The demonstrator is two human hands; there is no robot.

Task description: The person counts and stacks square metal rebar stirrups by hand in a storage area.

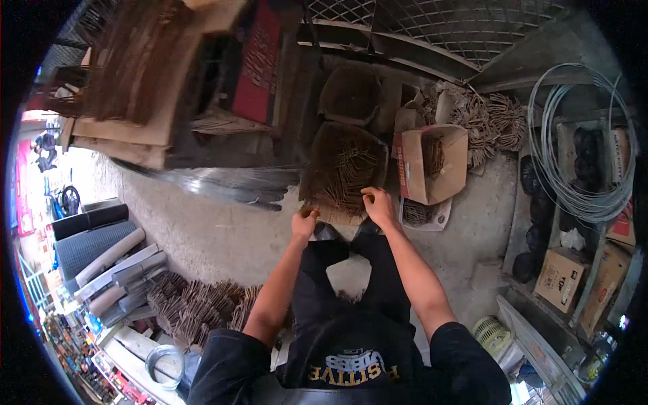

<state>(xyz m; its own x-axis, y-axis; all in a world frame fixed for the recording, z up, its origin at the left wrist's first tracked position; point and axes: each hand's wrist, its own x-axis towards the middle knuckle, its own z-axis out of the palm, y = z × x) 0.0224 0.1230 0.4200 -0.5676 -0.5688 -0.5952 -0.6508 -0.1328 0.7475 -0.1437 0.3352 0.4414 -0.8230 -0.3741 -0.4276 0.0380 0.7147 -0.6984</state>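
An open box (309, 162), dark and worn, lies on the floor in front of my feet with several rusty bent metal pieces (347, 172) inside. My left hand (306, 219) is closed at its near left corner. At the near right corner, my right hand (378, 204) has its fingers curled around the edge. A torn cardboard flap (337, 216) shows between the hands, just beyond my shoes. Right of this box stands a cardboard carton (451, 158) with more rusty pieces in it. The undersides of both hands' grips are hidden.
Another dark bin (349, 94) sits behind the box. Bundles of rusty bent metal (489, 118) lie at the back right, and more bundles (196, 304) at the lower left. Wire coils (584, 148) hang by a rack on the right. A loaded table (121, 138) stands upper left.
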